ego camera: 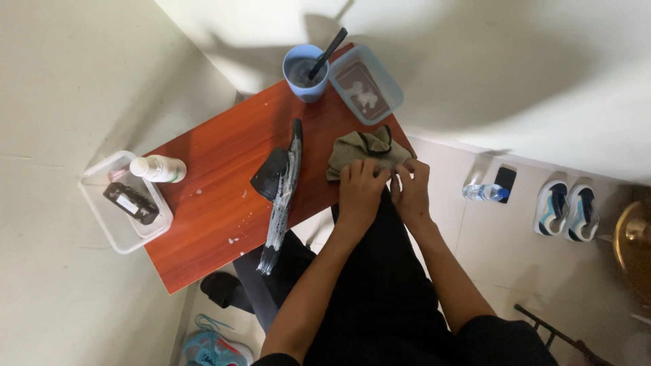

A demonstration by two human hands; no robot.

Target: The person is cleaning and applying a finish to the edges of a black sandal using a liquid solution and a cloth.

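An olive-green cloth (pixel 359 150) with a dark trim lies at the near right edge of the red-brown wooden table (pixel 217 176). My left hand (pixel 361 186) and my right hand (pixel 412 184) both pinch its near edge, side by side. To the left of the cloth lies a long black insole (pixel 283 196) smeared with white foam, with a dark brush or pad resting on it.
A blue cup (pixel 304 73) with a dark brush handle stands at the far edge, beside a clear tray (pixel 366 85) of soapy water. At the left, a clear box (pixel 122 203) holds a white bottle (pixel 158 169). On the floor are a water bottle (pixel 485 192) and sneakers (pixel 566 211).
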